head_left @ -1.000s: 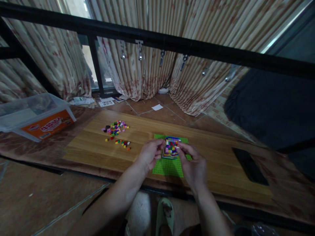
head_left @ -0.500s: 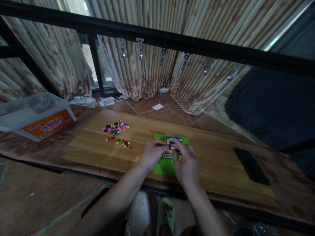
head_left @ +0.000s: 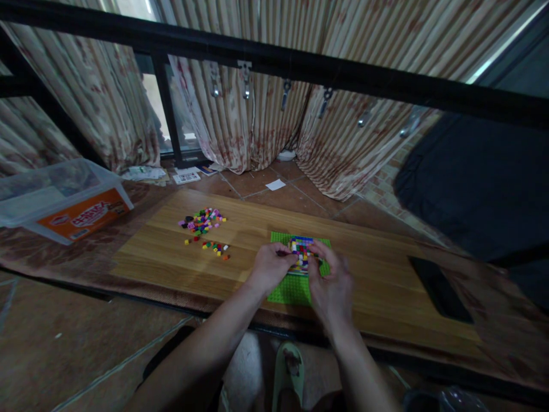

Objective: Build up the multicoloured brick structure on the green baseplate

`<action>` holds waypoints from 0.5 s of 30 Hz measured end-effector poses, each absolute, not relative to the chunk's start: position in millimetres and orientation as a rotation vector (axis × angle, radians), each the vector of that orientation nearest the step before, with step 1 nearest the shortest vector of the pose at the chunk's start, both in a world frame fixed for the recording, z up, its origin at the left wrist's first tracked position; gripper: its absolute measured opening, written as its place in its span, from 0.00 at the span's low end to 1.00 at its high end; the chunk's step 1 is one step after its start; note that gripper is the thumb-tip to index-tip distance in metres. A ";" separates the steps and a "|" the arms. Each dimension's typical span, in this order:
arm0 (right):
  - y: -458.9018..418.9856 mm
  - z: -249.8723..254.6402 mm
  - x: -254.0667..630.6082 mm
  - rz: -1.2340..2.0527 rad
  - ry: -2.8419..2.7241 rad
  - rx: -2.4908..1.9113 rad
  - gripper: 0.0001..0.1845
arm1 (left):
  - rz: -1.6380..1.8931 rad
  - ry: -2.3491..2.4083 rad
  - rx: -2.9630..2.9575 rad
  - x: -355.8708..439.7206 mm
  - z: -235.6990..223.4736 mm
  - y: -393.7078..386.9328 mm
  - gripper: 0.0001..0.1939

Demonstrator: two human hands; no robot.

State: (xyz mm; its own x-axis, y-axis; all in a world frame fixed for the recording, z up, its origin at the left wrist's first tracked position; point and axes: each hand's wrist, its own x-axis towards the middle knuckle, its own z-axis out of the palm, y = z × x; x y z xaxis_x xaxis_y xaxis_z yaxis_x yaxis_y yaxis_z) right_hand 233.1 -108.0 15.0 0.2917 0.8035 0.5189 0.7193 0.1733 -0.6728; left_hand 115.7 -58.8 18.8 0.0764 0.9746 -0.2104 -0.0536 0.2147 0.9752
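A low build of multicoloured toy bricks (head_left: 302,247) sits on a green studded baseplate (head_left: 288,290) on the wooden board. My left hand (head_left: 271,266) is at the build's left side, its fingers curled and the thumb lying against the bricks. On the opposite side, my right hand (head_left: 332,280) bends its thumb and forefinger around the right edge. The fingers hide parts of the build, and any single brick between them is too small to make out. To the left lie a loose heap of small coloured bricks (head_left: 203,220) and a smaller scatter of bricks (head_left: 215,248).
A clear plastic bin (head_left: 81,197) with an orange label stands at the left. A dark flat tablet-like object (head_left: 440,289) lies on the right of the wooden board (head_left: 377,286). A black bar (head_left: 274,57) crosses above, with striped curtains (head_left: 257,126) behind.
My right hand has shifted slightly right, its thumb and forefinger uncovering more of the build's middle. My left hand stays at the left side, moved very little.
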 end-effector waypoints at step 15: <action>-94.6 -2.0 235.4 0.396 -1.142 -1.638 0.27 | 1.039 1.213 1.128 116.0 15.2 -58.7 0.04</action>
State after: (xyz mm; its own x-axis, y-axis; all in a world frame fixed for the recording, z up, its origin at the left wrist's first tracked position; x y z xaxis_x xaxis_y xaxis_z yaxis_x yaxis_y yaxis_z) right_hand 235.4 -94.6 -2.0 0.4894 0.8276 0.2749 0.4796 0.0079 -0.8774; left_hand 116.0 -58.7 15.2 0.0821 0.9847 -0.1537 -0.0006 0.1543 0.9880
